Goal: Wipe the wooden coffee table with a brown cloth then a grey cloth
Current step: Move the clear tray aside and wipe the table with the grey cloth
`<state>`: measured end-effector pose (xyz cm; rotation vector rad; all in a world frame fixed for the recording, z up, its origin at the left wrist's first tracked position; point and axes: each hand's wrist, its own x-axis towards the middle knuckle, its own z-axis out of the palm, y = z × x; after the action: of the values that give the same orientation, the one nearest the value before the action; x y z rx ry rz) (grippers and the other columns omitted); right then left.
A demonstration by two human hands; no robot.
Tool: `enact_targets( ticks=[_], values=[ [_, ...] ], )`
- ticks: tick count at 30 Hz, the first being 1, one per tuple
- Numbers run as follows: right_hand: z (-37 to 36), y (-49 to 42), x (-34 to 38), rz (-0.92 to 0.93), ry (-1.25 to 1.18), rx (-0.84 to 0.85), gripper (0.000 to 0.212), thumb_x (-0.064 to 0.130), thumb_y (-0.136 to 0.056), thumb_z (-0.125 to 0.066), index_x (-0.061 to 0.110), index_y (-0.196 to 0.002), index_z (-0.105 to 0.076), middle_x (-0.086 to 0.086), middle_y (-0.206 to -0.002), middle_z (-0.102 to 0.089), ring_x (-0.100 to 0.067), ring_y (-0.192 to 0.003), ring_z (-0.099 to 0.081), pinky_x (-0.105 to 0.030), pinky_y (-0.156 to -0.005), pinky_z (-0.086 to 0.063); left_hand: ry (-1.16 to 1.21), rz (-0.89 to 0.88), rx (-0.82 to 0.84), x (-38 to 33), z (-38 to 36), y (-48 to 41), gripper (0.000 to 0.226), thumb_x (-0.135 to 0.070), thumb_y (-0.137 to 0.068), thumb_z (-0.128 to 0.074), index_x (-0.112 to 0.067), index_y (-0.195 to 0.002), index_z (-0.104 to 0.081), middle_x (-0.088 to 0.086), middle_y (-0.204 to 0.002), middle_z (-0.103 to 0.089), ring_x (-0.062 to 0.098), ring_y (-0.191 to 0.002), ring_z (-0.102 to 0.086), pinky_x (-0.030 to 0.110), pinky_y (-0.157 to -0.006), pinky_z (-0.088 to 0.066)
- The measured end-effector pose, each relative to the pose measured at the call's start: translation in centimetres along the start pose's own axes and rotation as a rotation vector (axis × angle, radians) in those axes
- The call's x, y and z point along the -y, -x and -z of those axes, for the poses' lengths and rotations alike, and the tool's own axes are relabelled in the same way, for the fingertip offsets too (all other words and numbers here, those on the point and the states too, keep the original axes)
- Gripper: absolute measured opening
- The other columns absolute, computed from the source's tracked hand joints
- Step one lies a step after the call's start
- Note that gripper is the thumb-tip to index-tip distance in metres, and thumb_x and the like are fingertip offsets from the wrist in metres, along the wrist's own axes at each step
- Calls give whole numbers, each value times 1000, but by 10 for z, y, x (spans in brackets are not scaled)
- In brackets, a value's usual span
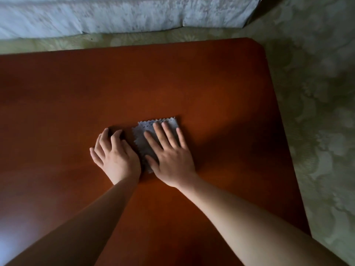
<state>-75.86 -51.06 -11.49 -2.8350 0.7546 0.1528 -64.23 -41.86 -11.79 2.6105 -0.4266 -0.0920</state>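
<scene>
The wooden coffee table (192, 83) fills most of the view, reddish brown and glossy. A small grey cloth (141, 135) with zigzag edges lies folded flat near the table's middle. My right hand (169, 150) presses flat on it with straight, spread fingers. My left hand (115, 152) rests on the bare wood right beside the cloth's left edge, fingers slightly bent and holding nothing. No brown cloth is in view.
A pale blue-white sofa (115, 14) runs along the far side behind the table. Patterned greenish carpet (322, 112) surrounds the table on the right and back. The table's right edge slants from top centre-right to the bottom right.
</scene>
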Motion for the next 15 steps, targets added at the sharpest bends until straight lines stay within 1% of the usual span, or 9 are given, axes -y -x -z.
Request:
enact_targets(
  ticks=[2,3,5,7,8,11,13,15],
  values=[
    [6,0,-32,22,4,-4,67,58,-107,-28,29,-167,-20,-5,-176,-10,-25,-163,-1,-54,-129,-7,-44,-30,9,-10,-6,-5,38,-28,-98,-42,-22,-130,-61,2,-153,-47,26,-148,-33,56,-126,-11],
    [8,0,-52,-1,8,-9,67,58,-107,-29,29,-167,-20,-4,-176,-11,-24,-163,-3,-53,-129,-7,-72,-68,18,-16,-11,-10,37,-29,-98,-43,-22,-130,-60,3,-152,-47,27,-148,-33,56,-125,-12],
    [13,2,-100,-83,27,-31,68,58,-105,-31,28,-166,-24,-6,-175,-15,-26,-162,-7,-53,-129,-10,-119,-115,29,-33,-22,-23,35,-28,-99,-46,-20,-131,-57,5,-152,-46,30,-147,-33,56,-122,-15],
    [18,13,-152,-191,60,-58,69,57,-105,-30,23,-165,-28,-10,-174,-19,-30,-161,-13,-56,-128,-15,-149,-63,19,-49,-29,-38,34,-29,-98,-44,-19,-129,-54,5,-152,-44,31,-145,-33,57,-118,-20],
    [21,22,-179,-255,83,-58,70,57,-106,-26,21,-165,-28,-12,-173,-20,-32,-161,-14,-59,-127,-16,-165,-31,10,-58,-33,-45,35,-29,-97,-42,-18,-129,-53,6,-152,-43,32,-144,-33,57,-117,-21],
    [35,53,-246,-438,119,-1,75,61,-106,-9,18,-167,-21,-15,-173,-18,-34,-161,-13,-63,-127,-9,-203,-2,6,-67,-41,-55,38,-28,-97,-39,-17,-132,-50,8,-154,-40,31,-146,-30,57,-118,-20],
    [40,64,-266,-516,108,1,76,62,-106,-8,18,-166,-21,-16,-173,-18,-34,-161,-12,-64,-126,-8,-217,-10,1,-66,-42,-55,39,-26,-98,-37,-16,-134,-49,10,-155,-40,30,-147,-30,58,-120,-18],
    [40,63,-266,-567,97,-13,76,60,-106,-9,15,-166,-22,-18,-173,-16,-34,-161,-10,-65,-126,-8,-224,-19,-4,-64,-43,-55,41,-26,-97,-36,-15,-135,-49,11,-154,-40,29,-149,-29,59,-122,-16]
  ],
)
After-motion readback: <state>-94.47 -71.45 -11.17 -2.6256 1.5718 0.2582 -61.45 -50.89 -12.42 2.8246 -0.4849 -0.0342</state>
